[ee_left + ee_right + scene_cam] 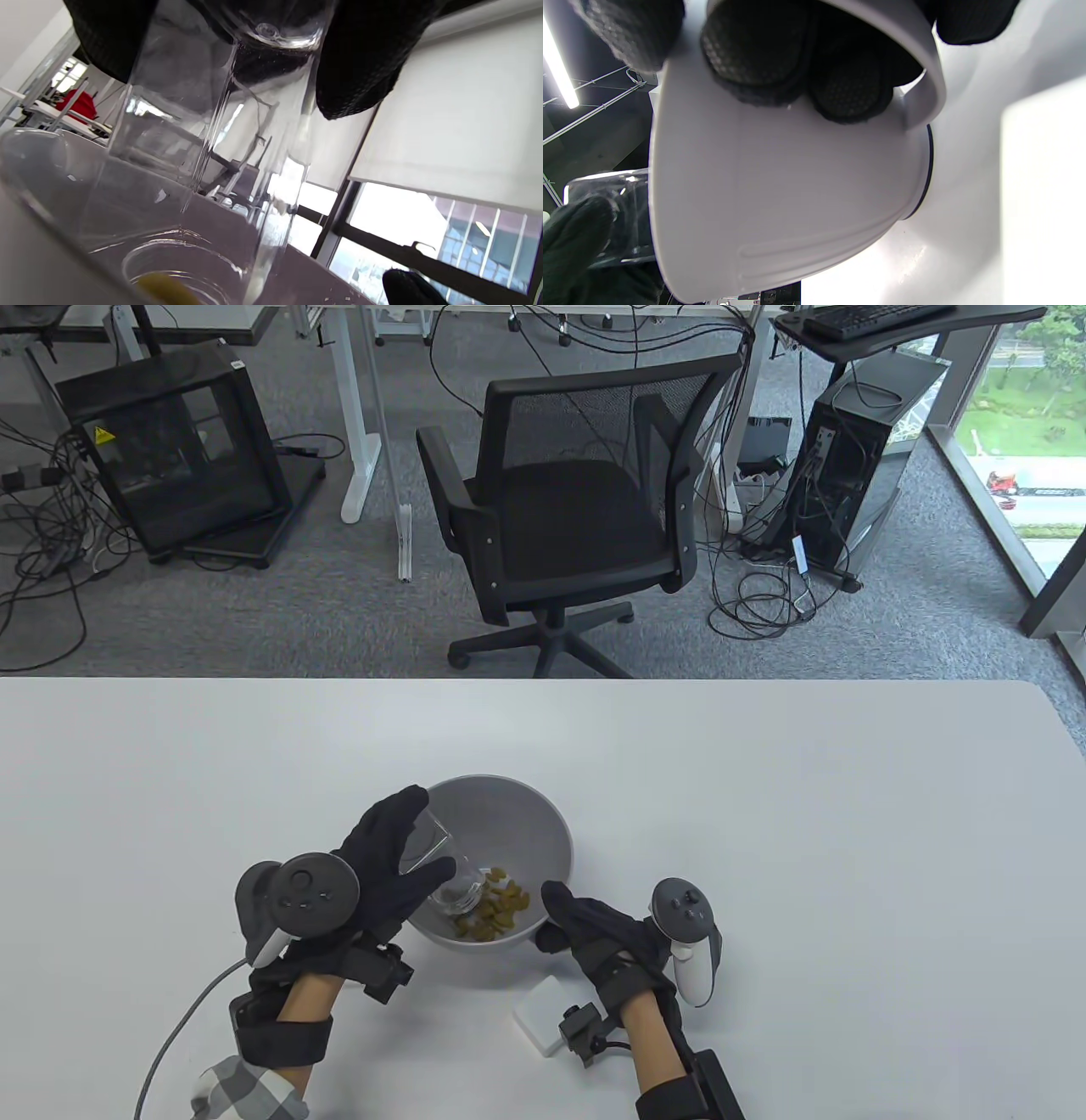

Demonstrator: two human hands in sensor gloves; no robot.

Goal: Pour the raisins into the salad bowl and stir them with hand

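Left hand [386, 861] grips a clear glass [441, 869], fingers curled round it, tipped mouth-down over the grey bowl [543, 823] near the front of the white table [764, 814]. Raisins [496, 912] – yellowish – lie in a heap at the bottom of the bowl, just under the glass mouth. Right hand [607, 933] holds the bowl at its near right rim; the right wrist view shows the fingers [759, 55] curled against the outer wall. A small white block [543, 1014] sits on the table just beside the right wrist – touching or not, cannot tell.
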